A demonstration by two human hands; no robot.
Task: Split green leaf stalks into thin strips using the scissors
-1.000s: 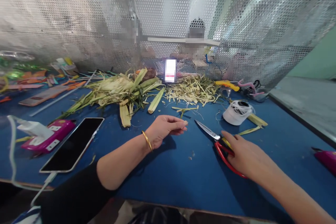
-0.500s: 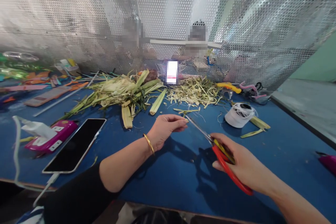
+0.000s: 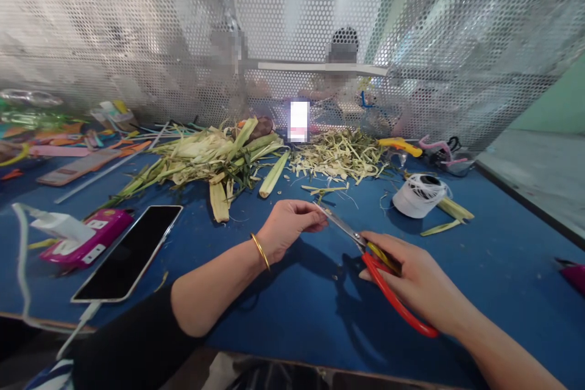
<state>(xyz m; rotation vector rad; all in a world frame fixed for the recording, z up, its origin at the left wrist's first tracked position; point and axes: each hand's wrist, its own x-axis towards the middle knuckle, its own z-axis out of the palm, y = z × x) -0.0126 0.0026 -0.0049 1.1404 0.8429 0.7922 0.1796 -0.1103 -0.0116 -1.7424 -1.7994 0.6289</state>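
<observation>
My right hand point(image 3: 423, 265) is wrapped round the handles of a pair of scissors point(image 3: 395, 298), red on the outside with some yellow showing inside. The blades point up and left, their tips at the fingers of my left hand point(image 3: 290, 222). That hand is closed in a pinch, thumb against fingers; whatever it holds is too small to make out. Just beyond the blades lie thin pale-green strips point(image 3: 324, 189) on the blue table point(image 3: 292, 304). A pile of green and yellowish husks point(image 3: 196, 158) sits behind my left hand, with a heap of cut scraps point(image 3: 342, 155) to its right.
A spool of white thread point(image 3: 418, 197) stands beyond my right hand, near a yellow-handled tool point(image 3: 400, 146). At left lie a phone point(image 3: 130, 253) on a cable and a magenta power strip point(image 3: 107, 228) with a white plug. A perforated metal screen point(image 3: 292, 18) closes off the back.
My right hand has brought the scissors slightly left, so the blades now reach the left fingertips. My left hand stays pinched in nearly the same place.
</observation>
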